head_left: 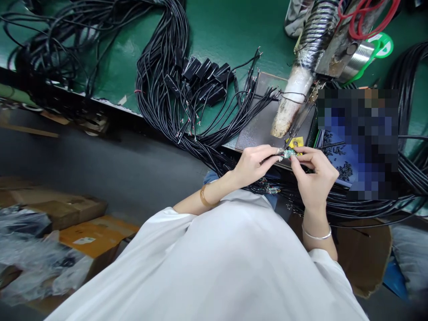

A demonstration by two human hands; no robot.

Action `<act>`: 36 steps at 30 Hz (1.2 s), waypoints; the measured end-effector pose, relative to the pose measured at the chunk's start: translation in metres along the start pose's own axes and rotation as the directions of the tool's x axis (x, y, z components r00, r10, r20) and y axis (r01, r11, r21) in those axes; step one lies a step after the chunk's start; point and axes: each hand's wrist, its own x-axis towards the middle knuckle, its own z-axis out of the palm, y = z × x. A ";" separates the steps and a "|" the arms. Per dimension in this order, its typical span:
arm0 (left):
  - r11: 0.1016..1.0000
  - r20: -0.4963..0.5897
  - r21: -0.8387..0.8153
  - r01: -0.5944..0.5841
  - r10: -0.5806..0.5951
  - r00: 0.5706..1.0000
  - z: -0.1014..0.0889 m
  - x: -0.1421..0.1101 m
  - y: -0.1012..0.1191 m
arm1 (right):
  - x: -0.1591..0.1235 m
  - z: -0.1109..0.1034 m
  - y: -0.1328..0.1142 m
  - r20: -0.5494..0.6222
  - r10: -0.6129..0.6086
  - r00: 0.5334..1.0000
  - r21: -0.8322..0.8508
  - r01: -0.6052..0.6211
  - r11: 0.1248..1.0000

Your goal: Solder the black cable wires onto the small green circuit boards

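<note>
Between both hands, at the front edge of the bench, is a small green circuit board. My left hand pinches at the board's left end, where thin wires meet it; whether the fingertips grip wire or board is too small to tell. My right hand holds the board's right end between thumb and fingers. Just beyond the board stands the soldering iron's thin metal tip, beside a yellow piece. More small boards with wires hang below my hands, near my lap.
A thick bundle of black cables with black plastic housings covers the bench's left. A foil-wrapped duct reaches down over a metal plate. A solder spool stands at upper right. Cardboard boxes sit lower left.
</note>
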 end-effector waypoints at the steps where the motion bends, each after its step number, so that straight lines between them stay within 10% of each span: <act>1: 0.998 -0.009 0.053 -0.032 0.032 0.999 0.000 -0.001 0.001 | 0.000 0.001 0.000 0.000 -0.003 1.000 -0.005 0.003 1.000; 11: 0.883 0.020 -0.334 0.329 -0.343 0.939 0.012 0.012 -0.002 | 0.000 0.006 -0.002 -0.036 -0.104 0.994 -0.167 0.097 0.981; 22: 0.896 -0.048 -0.324 0.303 -0.335 0.941 0.013 0.016 0.007 | 0.005 0.006 -0.007 -0.067 -0.127 0.990 -0.205 0.111 0.972; 31: 0.830 0.080 -0.398 0.392 -0.394 0.916 0.011 0.010 0.008 | -0.004 -0.001 -0.006 0.031 -0.142 0.989 -0.210 0.145 0.967; 36: 0.776 0.303 -0.399 0.488 -0.391 0.869 0.004 0.003 0.015 | -0.009 -0.023 -0.024 0.030 0.095 0.995 0.059 -0.097 0.994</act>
